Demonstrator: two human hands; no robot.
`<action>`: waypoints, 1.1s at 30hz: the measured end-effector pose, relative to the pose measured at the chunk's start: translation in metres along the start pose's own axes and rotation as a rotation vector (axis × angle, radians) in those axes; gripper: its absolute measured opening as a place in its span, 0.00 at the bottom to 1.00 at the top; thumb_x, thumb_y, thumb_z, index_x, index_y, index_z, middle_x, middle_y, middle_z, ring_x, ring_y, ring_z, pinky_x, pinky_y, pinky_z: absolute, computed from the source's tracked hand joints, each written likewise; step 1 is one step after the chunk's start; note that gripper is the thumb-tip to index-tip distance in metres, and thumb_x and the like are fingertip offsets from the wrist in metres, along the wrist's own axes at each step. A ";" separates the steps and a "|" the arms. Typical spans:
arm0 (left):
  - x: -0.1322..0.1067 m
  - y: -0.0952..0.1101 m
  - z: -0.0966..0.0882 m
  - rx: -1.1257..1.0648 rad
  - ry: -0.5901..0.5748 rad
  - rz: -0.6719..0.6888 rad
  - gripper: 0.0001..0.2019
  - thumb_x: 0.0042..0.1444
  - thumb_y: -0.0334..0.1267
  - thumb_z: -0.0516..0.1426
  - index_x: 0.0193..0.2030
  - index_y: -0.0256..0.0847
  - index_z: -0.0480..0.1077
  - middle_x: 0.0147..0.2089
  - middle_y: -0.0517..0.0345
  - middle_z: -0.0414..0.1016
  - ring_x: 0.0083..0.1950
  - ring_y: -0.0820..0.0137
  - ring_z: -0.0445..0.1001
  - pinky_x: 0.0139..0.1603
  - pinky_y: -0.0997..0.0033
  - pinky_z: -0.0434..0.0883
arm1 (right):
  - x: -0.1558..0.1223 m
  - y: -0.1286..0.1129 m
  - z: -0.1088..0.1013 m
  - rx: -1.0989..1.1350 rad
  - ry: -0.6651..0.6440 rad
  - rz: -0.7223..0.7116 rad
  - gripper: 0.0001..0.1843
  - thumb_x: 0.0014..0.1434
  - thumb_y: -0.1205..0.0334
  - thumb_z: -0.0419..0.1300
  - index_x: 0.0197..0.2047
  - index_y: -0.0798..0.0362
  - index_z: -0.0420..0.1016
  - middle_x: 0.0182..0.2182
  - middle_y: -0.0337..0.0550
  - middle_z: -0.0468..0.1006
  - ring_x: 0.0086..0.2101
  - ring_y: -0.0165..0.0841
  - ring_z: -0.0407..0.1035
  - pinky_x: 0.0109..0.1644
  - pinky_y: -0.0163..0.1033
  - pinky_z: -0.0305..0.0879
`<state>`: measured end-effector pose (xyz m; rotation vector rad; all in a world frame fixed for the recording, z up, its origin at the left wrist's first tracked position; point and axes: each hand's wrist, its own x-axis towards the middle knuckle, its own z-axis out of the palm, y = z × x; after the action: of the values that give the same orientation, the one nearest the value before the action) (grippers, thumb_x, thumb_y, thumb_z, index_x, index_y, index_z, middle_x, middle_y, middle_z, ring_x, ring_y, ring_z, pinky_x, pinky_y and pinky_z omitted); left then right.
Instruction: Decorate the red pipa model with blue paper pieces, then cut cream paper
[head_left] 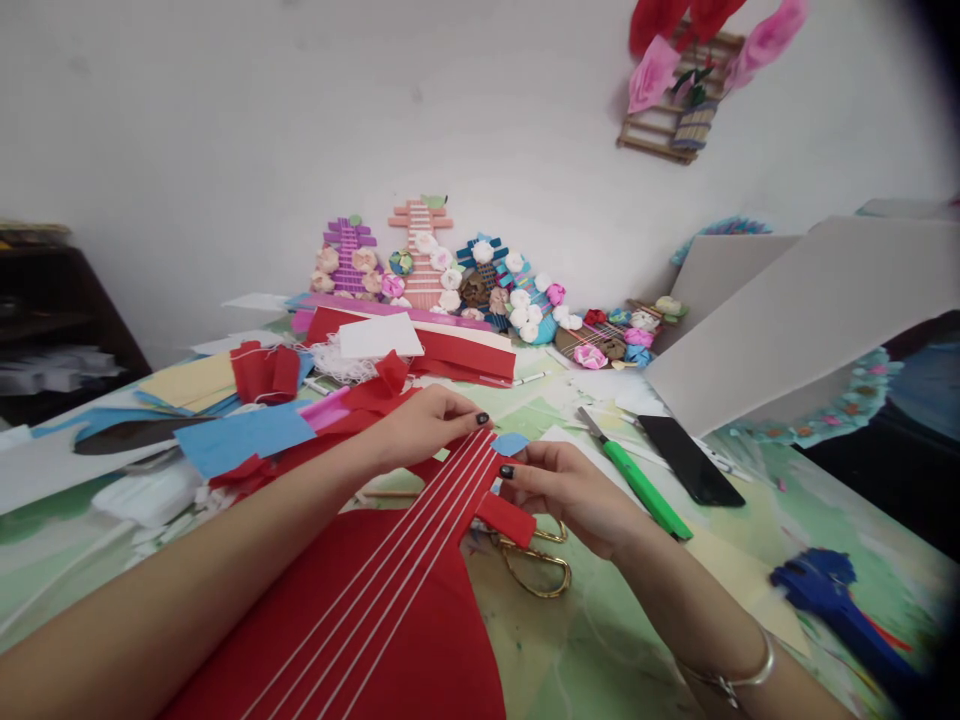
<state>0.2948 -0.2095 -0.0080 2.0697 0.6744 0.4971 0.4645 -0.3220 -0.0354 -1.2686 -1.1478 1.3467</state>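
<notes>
A red paper-covered guitar shape (375, 590) with white strings reaches from the bottom edge up to both hands. At the far end of its neck, my left hand (431, 425) is closed, thumb and fingers pinching the tip beside the strings. A small blue paper leaf (511, 444) sits at the neck's right corner. My right hand (566, 490) closes its thumb and fingers around that corner at the leaf; its fingertips are partly hidden. Below it, a red peg (507, 519) sticks out from the neck. Gold-handled scissors (540, 578) lie partly under the peg.
To the right lie a green utility knife (637, 480), a black phone (691, 460) and a blue glue gun (836, 605). Coloured paper scraps (244, 435) crowd the left. Several flower-decorated guitar crafts (424, 255) lean on the wall. Grey boards (795, 300) stand at right.
</notes>
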 end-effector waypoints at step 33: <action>-0.012 0.014 -0.015 -0.127 -0.228 -0.169 0.11 0.46 0.39 0.61 0.35 0.39 0.66 0.30 0.61 0.70 0.30 0.71 0.71 0.26 0.73 0.72 | 0.008 0.005 0.006 0.083 0.253 -0.122 0.15 0.50 0.51 0.63 0.28 0.51 0.63 0.17 0.32 0.69 0.16 0.26 0.65 0.20 0.32 0.64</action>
<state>0.2811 -0.2145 0.0104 1.8946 0.6577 0.1984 0.4581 -0.3153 -0.0407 -1.2478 -0.9672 1.0981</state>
